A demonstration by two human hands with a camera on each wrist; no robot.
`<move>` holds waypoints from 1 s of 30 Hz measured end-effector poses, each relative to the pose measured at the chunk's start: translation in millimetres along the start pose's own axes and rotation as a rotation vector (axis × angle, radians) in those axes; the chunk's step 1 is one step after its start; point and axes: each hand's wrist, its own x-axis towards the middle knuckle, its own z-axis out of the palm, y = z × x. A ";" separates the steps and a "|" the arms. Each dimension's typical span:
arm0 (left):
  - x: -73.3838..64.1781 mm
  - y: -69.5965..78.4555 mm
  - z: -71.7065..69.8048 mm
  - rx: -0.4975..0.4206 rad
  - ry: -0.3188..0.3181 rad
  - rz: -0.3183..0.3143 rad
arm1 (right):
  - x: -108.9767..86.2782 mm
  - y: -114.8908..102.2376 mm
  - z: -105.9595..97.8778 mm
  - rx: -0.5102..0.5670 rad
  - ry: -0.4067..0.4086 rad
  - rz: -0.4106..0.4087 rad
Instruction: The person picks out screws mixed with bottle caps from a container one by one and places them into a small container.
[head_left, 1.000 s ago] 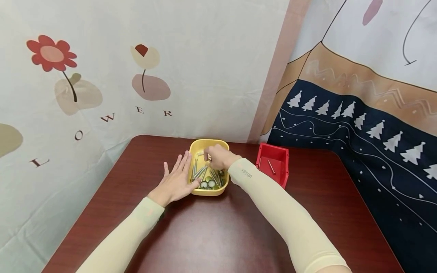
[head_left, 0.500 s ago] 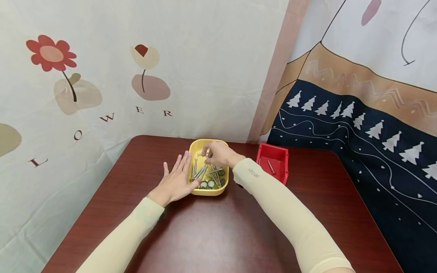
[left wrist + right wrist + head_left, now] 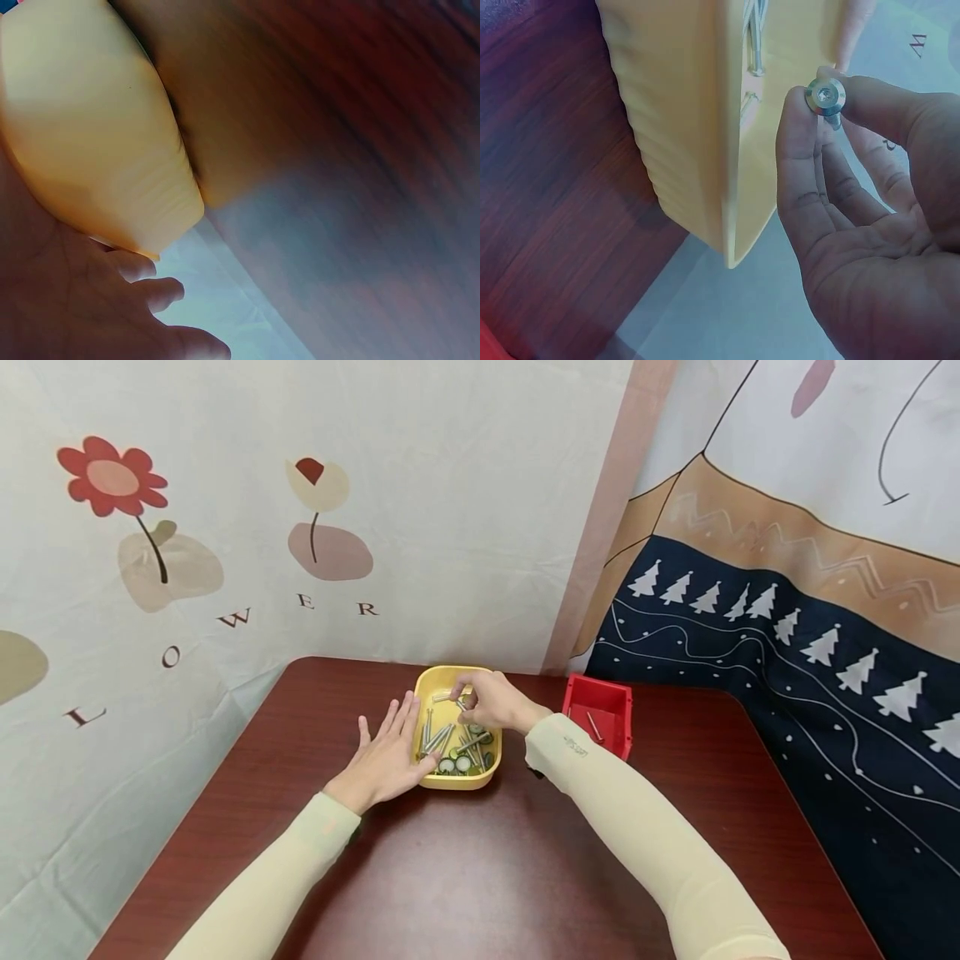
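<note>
A yellow tub (image 3: 457,783) sits toward the back of the table, with long silver screws (image 3: 438,739) and several round bottle caps (image 3: 462,764) inside. My left hand (image 3: 384,760) lies along the tub's left side, its fingers straight and spread, the thumb over the rim. Above the tub, my right hand (image 3: 495,700) pinches a screw (image 3: 825,95) between thumb and index finger. In the right wrist view the screw's recessed head faces the camera, its shank mostly hidden behind it. The left wrist view shows the tub's outer wall (image 3: 105,127) against the palm.
A red bin (image 3: 611,702) stands to the right of the tub, close behind the right forearm, with a screw (image 3: 595,727) lying in it. The dark red wooden table (image 3: 450,868) meets a printed cloth backdrop (image 3: 465,527) behind.
My right hand has lifted from among the screws and shifted slightly right, now with a screw between its fingertips. The left hand stays put.
</note>
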 end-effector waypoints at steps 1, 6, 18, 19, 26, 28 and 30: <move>-0.2 -0.1 0.0 -0.002 -0.002 0.000 | -1.0 0.6 -0.3 0.009 0.001 0.004; -0.4 -0.2 0.0 -0.007 0.000 0.001 | -5.7 4.3 -0.2 0.058 0.005 0.022; -0.6 0.1 -0.3 -0.012 0.003 0.002 | -24.7 13.9 -7.4 0.167 0.003 0.103; -0.6 0.3 -0.6 -0.015 0.002 0.001 | -26.6 14.3 -8.8 0.192 0.001 0.113; -2.1 1.8 0.0 -0.023 -0.014 -0.005 | -38.0 20.8 -15.5 0.374 -0.003 0.171; -1.9 1.9 0.1 -0.022 -0.014 -0.004 | -41.4 23.1 -17.5 0.425 0.002 0.179; -2.0 1.9 -0.3 -0.020 -0.013 -0.005 | -44.8 25.6 -19.9 0.455 0.006 0.178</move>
